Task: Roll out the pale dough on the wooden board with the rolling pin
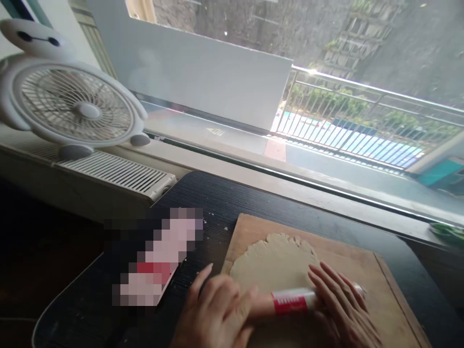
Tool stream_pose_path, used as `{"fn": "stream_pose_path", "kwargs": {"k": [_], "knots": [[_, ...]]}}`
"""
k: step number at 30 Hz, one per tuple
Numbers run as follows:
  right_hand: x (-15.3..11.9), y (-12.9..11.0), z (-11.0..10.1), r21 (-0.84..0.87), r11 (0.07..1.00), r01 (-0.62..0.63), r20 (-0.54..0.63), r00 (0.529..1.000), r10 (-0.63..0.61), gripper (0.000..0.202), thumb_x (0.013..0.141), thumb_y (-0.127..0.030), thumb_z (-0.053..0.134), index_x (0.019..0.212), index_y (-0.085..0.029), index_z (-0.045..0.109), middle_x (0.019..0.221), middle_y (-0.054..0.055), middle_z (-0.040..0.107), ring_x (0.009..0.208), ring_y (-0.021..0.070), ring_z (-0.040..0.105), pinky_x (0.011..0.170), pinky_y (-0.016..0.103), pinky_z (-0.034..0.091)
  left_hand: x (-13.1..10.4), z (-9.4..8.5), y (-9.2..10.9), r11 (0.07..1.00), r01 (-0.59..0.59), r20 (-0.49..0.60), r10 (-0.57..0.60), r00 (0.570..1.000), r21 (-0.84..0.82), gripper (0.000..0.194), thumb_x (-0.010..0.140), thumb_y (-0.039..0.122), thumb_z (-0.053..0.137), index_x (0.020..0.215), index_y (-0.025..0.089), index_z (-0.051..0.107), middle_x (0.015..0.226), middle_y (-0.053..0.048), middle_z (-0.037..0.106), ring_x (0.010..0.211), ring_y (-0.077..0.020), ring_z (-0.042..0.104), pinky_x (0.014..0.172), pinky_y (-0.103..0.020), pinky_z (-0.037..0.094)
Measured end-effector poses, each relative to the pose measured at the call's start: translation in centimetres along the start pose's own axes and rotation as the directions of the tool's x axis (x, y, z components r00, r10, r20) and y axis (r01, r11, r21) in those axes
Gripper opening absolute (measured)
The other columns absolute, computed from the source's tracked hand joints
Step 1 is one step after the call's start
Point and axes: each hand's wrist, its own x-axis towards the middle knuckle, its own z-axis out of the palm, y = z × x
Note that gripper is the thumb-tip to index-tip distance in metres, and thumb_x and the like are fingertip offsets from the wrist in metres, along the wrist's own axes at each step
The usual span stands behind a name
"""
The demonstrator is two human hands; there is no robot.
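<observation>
A flattened sheet of pale dough [273, 258] with a ragged, cracked far edge lies on the wooden board [348, 256]. Across its near part runs a rolling pin [290, 300], tan on the left and shiny whitish on the right, with a red label round its middle. My left hand [215, 309] curls over the pin's left end, one finger sticking up, slightly blurred. Stretched fingers of my right hand [342, 302] lie flat across the right end of the pin. Part of the dough is hidden beneath pin and hands.
The board rests on a dark table [195, 193] with white crumbs. Left of the board lies a blurred-out pink and red item [163, 256]. A white fan [79, 106] stands on a ribbed white unit [119, 169] beside the window. Something green [447, 233] sits on the right sill.
</observation>
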Motion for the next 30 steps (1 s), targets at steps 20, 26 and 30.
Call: {"fn": "stream_pose_path", "kwargs": {"k": [20,26,30], "knots": [[2.8,0.0,-1.6,0.207,0.913,-0.352,0.127,0.935,0.332,0.036,0.094,-0.038,0.03,0.119,-0.021,0.051,0.121,0.006,0.055,0.116,0.0211,0.043,0.098,0.037,0.032,11.7,5.4,1.0,0.946,0.163,0.257,-0.237,0.937,0.279,0.034,0.091,0.033,0.033,0.072,0.021,0.059,0.079,-0.003,0.064,0.08,-0.0181,0.058,0.075,-0.031,0.041],[6.0,1.0,-1.2,0.162,0.843,-0.513,0.223,0.851,0.475,0.043,0.094,-0.045,0.024,0.111,-0.021,0.055,0.125,0.009,0.051,0.122,0.023,0.038,0.097,0.039,0.03,14.8,7.3,1.1,0.92,0.207,0.267,-0.302,0.915,0.333,0.039,0.09,0.036,0.031,0.084,0.02,0.067,0.088,-0.009,0.067,0.086,-0.0238,0.061,0.079,-0.038,0.043],[1.4,-2.7,-2.0,0.202,0.884,-0.421,0.108,0.907,0.407,0.047,0.093,-0.045,0.03,0.131,-0.02,0.042,0.138,0.008,0.041,0.13,0.0234,0.028,0.105,0.04,0.02,10.8,5.3,1.5,0.949,0.065,0.276,-0.154,0.949,0.308,0.043,0.091,0.037,0.03,0.123,0.022,0.053,0.131,-0.009,0.052,0.123,-0.0254,0.042,0.104,-0.046,0.025]]}}
